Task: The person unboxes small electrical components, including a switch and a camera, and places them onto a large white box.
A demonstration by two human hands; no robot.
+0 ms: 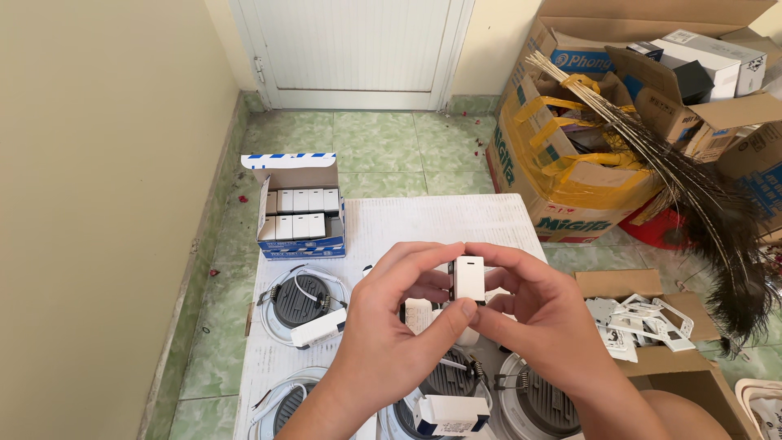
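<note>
Both hands raised above white table [432, 216]. Left hand [391, 318] and right hand [542, 314] together pinch small white switch module [468, 279], fingertips clamped on its sides, thumbs beneath. Open blue-white box [301, 213] of identical modules behind left. Recessed downlights [300, 303] lie below hands.

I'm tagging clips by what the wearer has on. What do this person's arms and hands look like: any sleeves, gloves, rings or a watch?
Both hands, left hand and right hand, are bare: no gloves, and no rings show on the visible fingers. The forearms are uncovered to the frame's bottom edge, so no sleeves are in view. No watch or bracelet shows on either wrist.
</note>
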